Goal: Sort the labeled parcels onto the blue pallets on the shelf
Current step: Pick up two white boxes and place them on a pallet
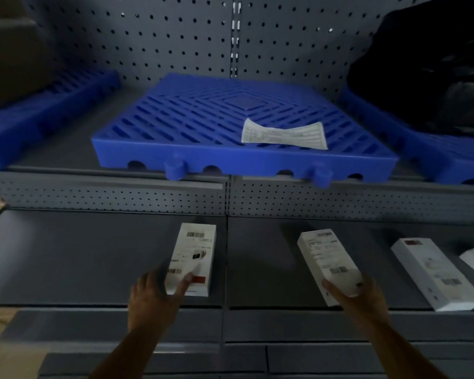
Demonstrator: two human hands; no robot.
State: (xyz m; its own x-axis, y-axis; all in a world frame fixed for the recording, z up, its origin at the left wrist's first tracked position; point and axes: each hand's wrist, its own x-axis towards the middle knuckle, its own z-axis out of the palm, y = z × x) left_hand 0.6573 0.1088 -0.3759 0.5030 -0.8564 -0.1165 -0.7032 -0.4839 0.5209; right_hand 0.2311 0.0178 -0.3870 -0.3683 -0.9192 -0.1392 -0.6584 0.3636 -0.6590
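Down at 7 o'clock, your left hand is gripping a white labelled parcel, thumb lying across its barcode face; blur is hiding how the other fingers are sitting. Over at 5 o'clock, your right hand is curling its fingers round the near end of a second white parcel. Both are sitting low over the grey lower shelf, touching it or not I cannot tell, well below the middle blue pallet at 12 o'clock, where a paper slip is lying toward the front right corner. You are likely checking labels, so be tilting each barcode toward you, then lifting 1 parcel at a time over the pallet's front edge and laying it flat, clear of the slip. A third white box is waiting at 4 o'clock.
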